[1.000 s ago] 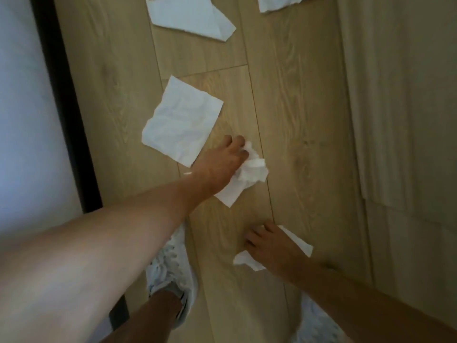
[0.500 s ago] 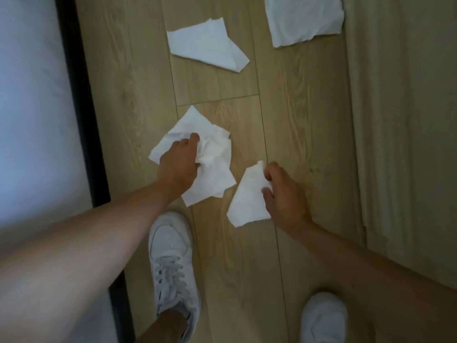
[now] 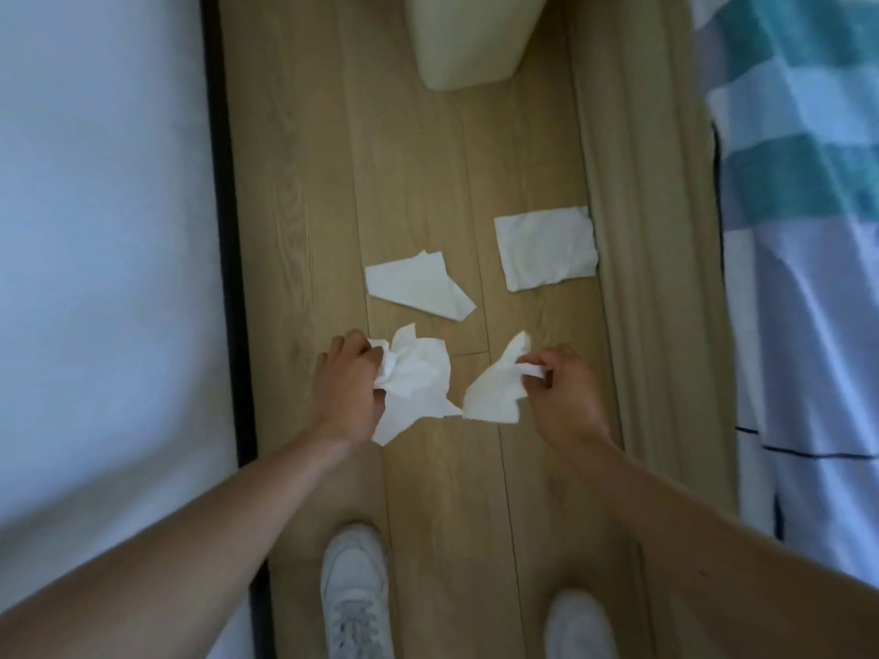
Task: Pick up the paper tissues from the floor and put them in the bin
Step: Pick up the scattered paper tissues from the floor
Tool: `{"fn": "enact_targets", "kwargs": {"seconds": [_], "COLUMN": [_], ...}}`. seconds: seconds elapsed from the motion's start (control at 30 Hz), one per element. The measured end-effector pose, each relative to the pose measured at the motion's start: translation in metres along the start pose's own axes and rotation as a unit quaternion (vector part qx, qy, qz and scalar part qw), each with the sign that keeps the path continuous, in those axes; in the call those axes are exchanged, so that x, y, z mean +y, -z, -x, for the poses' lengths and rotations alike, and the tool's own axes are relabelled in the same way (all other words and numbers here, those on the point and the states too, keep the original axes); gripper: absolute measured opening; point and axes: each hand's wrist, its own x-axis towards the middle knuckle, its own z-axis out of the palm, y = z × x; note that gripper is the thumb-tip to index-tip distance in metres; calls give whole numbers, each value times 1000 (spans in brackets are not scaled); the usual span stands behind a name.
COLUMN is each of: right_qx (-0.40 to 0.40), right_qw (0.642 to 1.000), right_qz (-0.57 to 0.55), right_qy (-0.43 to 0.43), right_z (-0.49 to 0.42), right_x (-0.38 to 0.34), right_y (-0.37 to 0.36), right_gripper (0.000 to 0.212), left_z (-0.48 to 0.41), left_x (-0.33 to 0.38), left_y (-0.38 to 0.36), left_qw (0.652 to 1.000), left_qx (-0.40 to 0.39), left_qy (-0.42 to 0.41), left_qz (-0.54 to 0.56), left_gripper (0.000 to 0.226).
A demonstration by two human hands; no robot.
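Clutching a crumpled wad of tissues (image 3: 416, 380), the left hand (image 3: 349, 387) is closed around it, while the right hand (image 3: 563, 392) pinches another tissue (image 3: 497, 387) between fingers and thumb. A folded tissue (image 3: 418, 285) lies at 12 o'clock, a flat tissue (image 3: 544, 247) at 1 o'clock. The bin (image 3: 468, 38), seemingly cream, stands farther off at 12 o'clock on the wooden floor (image 3: 295, 183).

Crumpled matt paper tissues (image 3: 418, 373) over smooth, wood-grain floor (image 3: 428, 183); a smooth cream plastic bin (image 3: 471, 45).
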Motion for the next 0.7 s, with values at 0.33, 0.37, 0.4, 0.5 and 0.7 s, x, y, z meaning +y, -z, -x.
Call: {"fn": "enact_targets", "kwargs": {"seconds": [0.33, 0.37, 0.4, 0.5, 0.7], "right_qx": [26, 27, 28, 47, 58], "right_qw": [999, 999, 998, 994, 966], "right_qz": [24, 38, 53, 101, 251], "right_qy": [22, 20, 19, 14, 27], "right_z": [-164, -183, -202, -243, -265], "right_x": [-18, -10, -2, 19, 38], "right_y": [-20, -26, -33, -44, -60], "right_gripper": [16, 17, 19, 23, 38], "left_z": [-137, -148, -159, -173, -176], "left_x": [11, 11, 9, 8, 3], "left_y": [-24, -34, -44, -68, -89], "left_qw": [998, 997, 997, 999, 998], "left_qx": [-8, -7, -4, -5, 56], "left_qy": [1, 2, 5, 20, 1], "left_qz": [64, 72, 77, 50, -31], "left_gripper": [35, 36, 35, 33, 29]}}
